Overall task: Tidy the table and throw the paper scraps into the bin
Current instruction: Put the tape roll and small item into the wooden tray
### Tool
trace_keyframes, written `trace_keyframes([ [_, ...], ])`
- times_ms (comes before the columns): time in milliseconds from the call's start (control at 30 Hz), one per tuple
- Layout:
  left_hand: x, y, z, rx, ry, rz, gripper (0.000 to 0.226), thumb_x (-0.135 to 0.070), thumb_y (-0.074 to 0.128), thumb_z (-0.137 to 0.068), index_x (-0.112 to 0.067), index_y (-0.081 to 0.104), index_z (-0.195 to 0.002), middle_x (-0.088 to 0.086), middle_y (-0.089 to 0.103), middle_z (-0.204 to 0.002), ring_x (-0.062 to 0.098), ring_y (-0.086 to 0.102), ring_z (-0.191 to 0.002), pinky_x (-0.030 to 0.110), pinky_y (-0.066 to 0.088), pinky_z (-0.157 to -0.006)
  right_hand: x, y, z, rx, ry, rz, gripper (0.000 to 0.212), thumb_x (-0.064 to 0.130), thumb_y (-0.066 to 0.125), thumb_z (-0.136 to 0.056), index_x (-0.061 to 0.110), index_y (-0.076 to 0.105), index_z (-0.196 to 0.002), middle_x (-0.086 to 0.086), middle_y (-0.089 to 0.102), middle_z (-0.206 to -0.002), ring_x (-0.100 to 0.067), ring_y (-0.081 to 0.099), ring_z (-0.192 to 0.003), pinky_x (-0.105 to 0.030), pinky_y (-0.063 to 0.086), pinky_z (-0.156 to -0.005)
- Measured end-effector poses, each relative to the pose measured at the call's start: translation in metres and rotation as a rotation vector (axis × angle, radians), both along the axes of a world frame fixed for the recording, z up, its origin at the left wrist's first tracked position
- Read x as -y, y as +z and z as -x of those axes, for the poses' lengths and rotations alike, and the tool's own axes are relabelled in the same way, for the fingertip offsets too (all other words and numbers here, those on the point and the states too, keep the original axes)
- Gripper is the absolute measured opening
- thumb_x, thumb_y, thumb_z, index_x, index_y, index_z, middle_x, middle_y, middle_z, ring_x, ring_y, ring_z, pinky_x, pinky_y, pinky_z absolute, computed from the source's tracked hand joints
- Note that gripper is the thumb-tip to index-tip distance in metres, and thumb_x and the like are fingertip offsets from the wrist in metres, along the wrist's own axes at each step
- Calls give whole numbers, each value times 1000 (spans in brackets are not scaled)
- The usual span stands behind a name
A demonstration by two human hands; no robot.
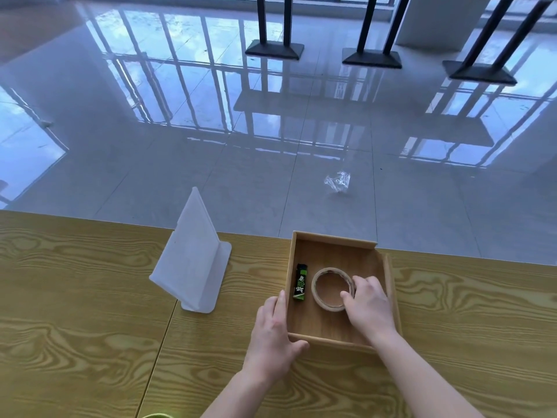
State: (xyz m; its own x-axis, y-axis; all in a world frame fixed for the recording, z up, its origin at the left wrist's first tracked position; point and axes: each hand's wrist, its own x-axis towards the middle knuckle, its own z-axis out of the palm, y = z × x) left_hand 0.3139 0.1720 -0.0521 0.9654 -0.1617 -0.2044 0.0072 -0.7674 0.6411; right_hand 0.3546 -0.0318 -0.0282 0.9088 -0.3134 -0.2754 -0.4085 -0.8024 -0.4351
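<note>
A glossy grey tiled floor (pixel 211 131) is seen beyond the fingertips, window bars mirrored in its polish; black pedestal table bases (pixel 274 49) stand on it far past both hands. A yellow wood-grain table (pixel 75 312), swirled with dark figure and split by a thin seam to the left of the left fingers, carries everything else.

A square, shallow wooden tray (pixel 388 267) of smooth light-brown board is gripped at its near left corner by the left hand (pixel 272 330): the fingers (pixel 280 300) are laid together along the outside of the left wall, while the thumb is hooked over the near rim.

A frosted white plastic sign stand (pixel 193 260), a flat leaning panel on a rounded foot, stands to the left of the left fingers, apart from them.

The right hand (pixel 369 306) is lowered into the tray, its fingers curled onto a ring-shaped roll of pale tape (pixel 319 297); the thumb is pressed inside the ring and the other fingers are wrapped over the outer right edge, so the roll is pinched.

A small black-and-green lighter (pixel 300 282), oblong and glossy, lies flat in the tray between the left fingertips and the tape.

A crumpled clear plastic scrap (pixel 337 181) lies on the floor, well beyond the right fingers. No bin is in view.
</note>
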Motion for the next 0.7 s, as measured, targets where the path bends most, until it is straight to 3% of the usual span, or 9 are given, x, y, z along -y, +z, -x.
trace_keyframes([
  [200, 0, 0, -1, 0, 4, 3, 113, -41, 82, -71, -17, 9, -154, -3, 31, -149, 13, 25, -137, 26, 27, -115, -2, 0, -2, 33, -29, -72, 43, 23, 60, -94, 9, 54, -134, -9, 55, -121, -24, 59, -107, -34, 49, -90],
  [333, 1, -1, 1, -6, 15, -7, 111, -41, 81, -73, -17, 9, -154, -2, 32, -148, 13, 26, -137, 24, 26, -114, -4, 0, -2, 67, 25, -99, 39, 23, 62, -91, 8, 58, -127, -5, 54, -110, -19, 58, -93, -31, 50, -84],
  [500, 0, 2, 2, -3, 14, -24, 110, -41, 81, -73, -17, 11, -154, -3, 35, -148, 11, 28, -134, 23, 27, -113, 2, -3, 0, 88, 46, -143, 50, 23, 65, -90, 9, 53, -137, -5, 56, -117, -11, 59, -88, -26, 48, -84],
  [700, -1, 4, 1, -30, 9, -13, 110, -44, 81, -71, -17, 14, -154, -3, 35, -145, 12, 29, -132, 24, 31, -111, -2, 0, 6, 103, 68, -91, 66, 39, 72, -82, 16, 47, -139, -4, 52, -123, -19, 60, -105, -32, 51, -88],
])
